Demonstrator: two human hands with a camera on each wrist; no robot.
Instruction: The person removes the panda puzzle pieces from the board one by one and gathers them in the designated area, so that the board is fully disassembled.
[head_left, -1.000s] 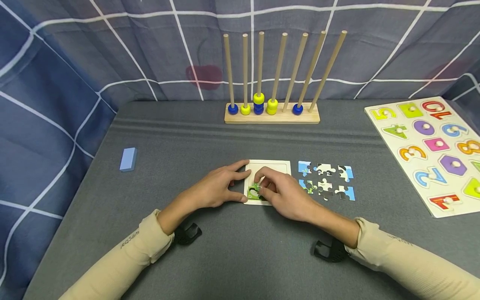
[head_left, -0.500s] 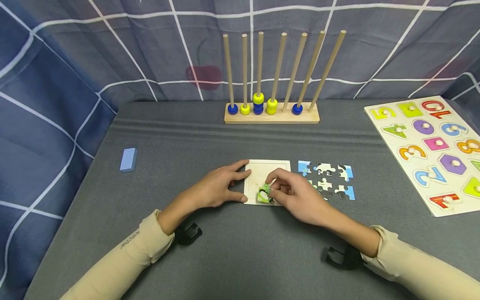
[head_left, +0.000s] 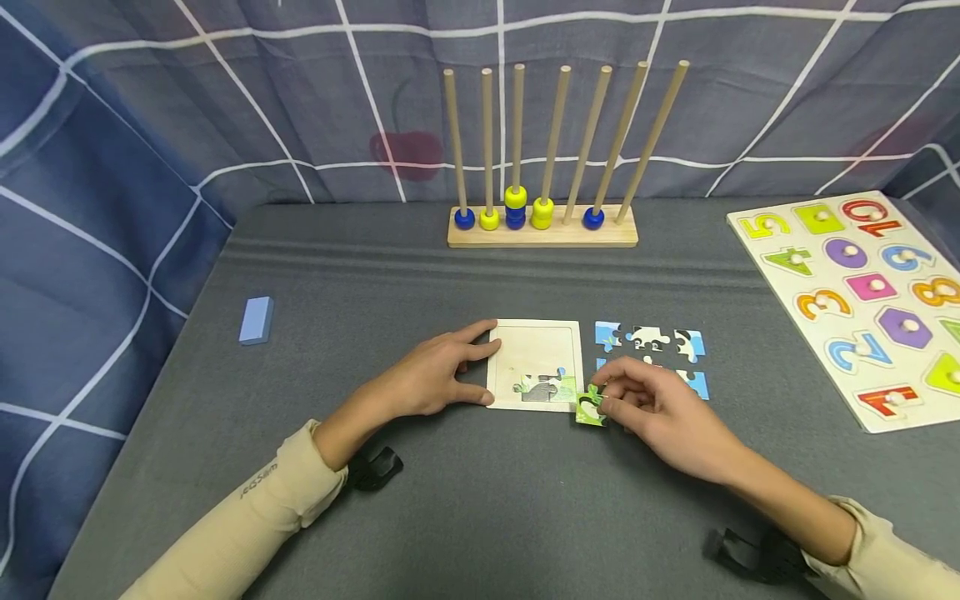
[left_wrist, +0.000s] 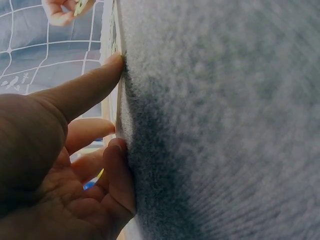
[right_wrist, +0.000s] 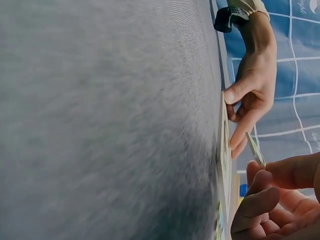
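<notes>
A square wooden puzzle tray (head_left: 534,323) lies in the middle of the table. Two joined puzzle pieces (head_left: 546,388) with green and grey print sit along its lower right. My left hand (head_left: 420,379) steadies the tray's left edge, thumb tip at the lower corner and fingertips farther up; the left wrist view shows the thumb (left_wrist: 90,90) stretched straight to the rim. Just off the tray's lower right corner, my right hand (head_left: 667,417) pinches a green, black and white puzzle piece (head_left: 589,407) between thumb and fingers. In the right wrist view that piece (right_wrist: 255,150) is raised and tilted.
Several loose puzzle pieces (head_left: 648,337) lie right of the tray, partly behind my right hand. A peg abacus (head_left: 543,237) with blue and yellow beads stands at the back. A number-and-shape board (head_left: 813,333) lies far right, a blue block (head_left: 257,320) at left.
My right hand has lifted the green puzzle piece out of the tray's lower left and carried it right, past the tray's corner. The joined pieces now show. My left hand has stayed put.
</notes>
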